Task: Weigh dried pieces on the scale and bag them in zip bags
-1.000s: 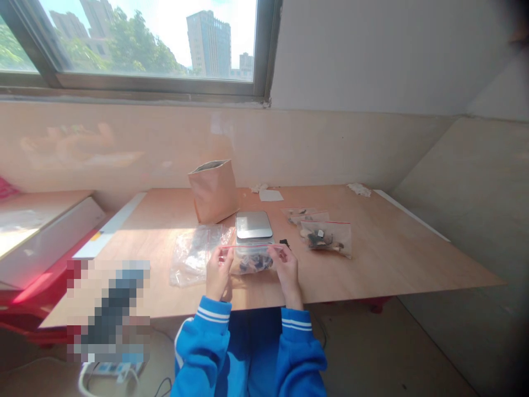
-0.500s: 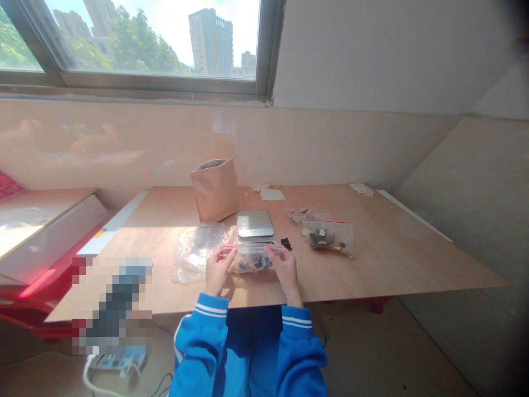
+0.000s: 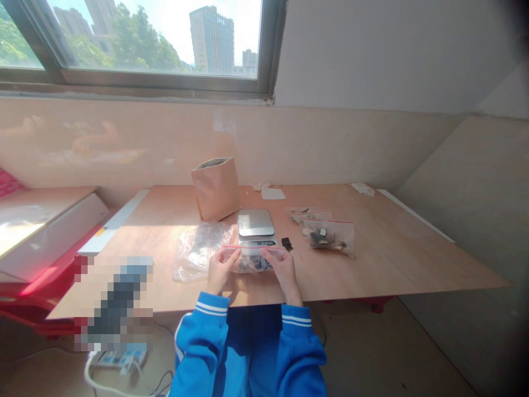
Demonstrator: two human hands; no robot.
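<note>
A clear zip bag (image 3: 253, 264) with a red strip along its top holds dark and pale pieces. My left hand (image 3: 221, 269) pinches the strip near its left end. On the other side, my right hand (image 3: 283, 267) grips the same strip between thumb and fingers. Just beyond the bag stands a kitchen scale (image 3: 256, 223) with a bare metal plate. Flat clear bags (image 3: 194, 253) lie left of my left hand. A small dark scrap (image 3: 286, 243) is on the table right of the scale.
An open brown paper bag (image 3: 217, 187) stands behind the scale. Filled zip bags (image 3: 328, 237) lie to the right. White paper (image 3: 273, 193) is near the wall. A power strip (image 3: 119, 357) with cables sits below the table's left front edge.
Both hands have shifted inward along the red strip, the right one more. The scale and the other bags stay where they were.
</note>
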